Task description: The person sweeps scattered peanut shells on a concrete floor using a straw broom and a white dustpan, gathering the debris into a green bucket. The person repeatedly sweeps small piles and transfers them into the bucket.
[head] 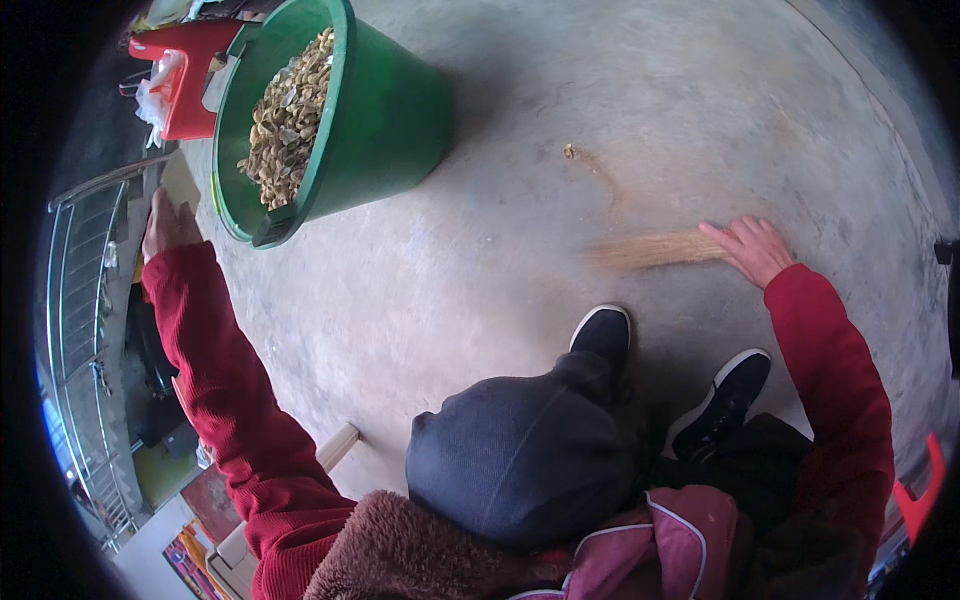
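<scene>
My right hand (750, 244) grips the near end of a tan, straw-like hand brush (652, 250), blurred over the concrete floor (480, 300). Ahead of it lies a small curled brown piece (568, 151), beside a faint trail of brownish dust. At the far left my left hand (171, 229) is stretched out, its fingers against or just beside a flat beige piece (181, 182); whether it holds this I cannot tell. Right of that hand, a large green plastic tub (390, 120) contains many brown, shell-like pieces (289, 135).
A red plastic stool (191, 82) with a clear plastic bag (156, 97) stands behind the tub. Metal railings (75, 300) run along the left. A pale furniture leg (337, 446) is near my left arm. Part of a red plastic object (921, 487) shows at lower right.
</scene>
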A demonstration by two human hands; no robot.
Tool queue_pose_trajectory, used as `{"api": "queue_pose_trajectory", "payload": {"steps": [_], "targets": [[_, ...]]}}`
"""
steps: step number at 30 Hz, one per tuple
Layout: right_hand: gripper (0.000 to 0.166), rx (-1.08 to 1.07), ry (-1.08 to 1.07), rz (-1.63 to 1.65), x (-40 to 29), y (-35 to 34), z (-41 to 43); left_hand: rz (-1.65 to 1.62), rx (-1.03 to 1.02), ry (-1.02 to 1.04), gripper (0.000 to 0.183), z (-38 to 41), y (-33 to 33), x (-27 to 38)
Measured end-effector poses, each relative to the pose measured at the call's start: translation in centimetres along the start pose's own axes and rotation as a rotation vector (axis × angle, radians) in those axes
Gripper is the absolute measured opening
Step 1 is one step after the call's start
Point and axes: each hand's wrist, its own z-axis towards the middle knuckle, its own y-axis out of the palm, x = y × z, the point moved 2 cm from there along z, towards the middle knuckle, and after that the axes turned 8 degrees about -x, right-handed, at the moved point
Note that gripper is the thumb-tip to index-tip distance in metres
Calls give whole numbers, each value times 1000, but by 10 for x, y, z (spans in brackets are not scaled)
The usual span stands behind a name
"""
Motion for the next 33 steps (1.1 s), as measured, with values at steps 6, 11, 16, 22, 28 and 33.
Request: {"api": "queue_pose_trajectory", "payload": {"steps": [6, 11, 16, 22, 28, 33], "targets": [[64, 81, 335, 67, 23, -11, -5, -583, 39, -331, 24, -62, -44, 164], [66, 96, 385, 340, -36, -2, 20, -919, -211, -292, 28, -123, -5, 249], [65, -83, 294, 788, -165, -19, 124, -1298, -445, -605, 29, -168, 71, 291], [65, 129, 535, 1134, -185, 3, 155, -1564, -592, -769, 31, -153, 158, 345], [65, 462, 588, 978, -151, 26, 62, -1482, -733, -691, 28, -134, 208, 395], [66, -1, 500, 675, -97, 15, -8, -1509, -754, -521, 38, -137, 215, 414]]}}
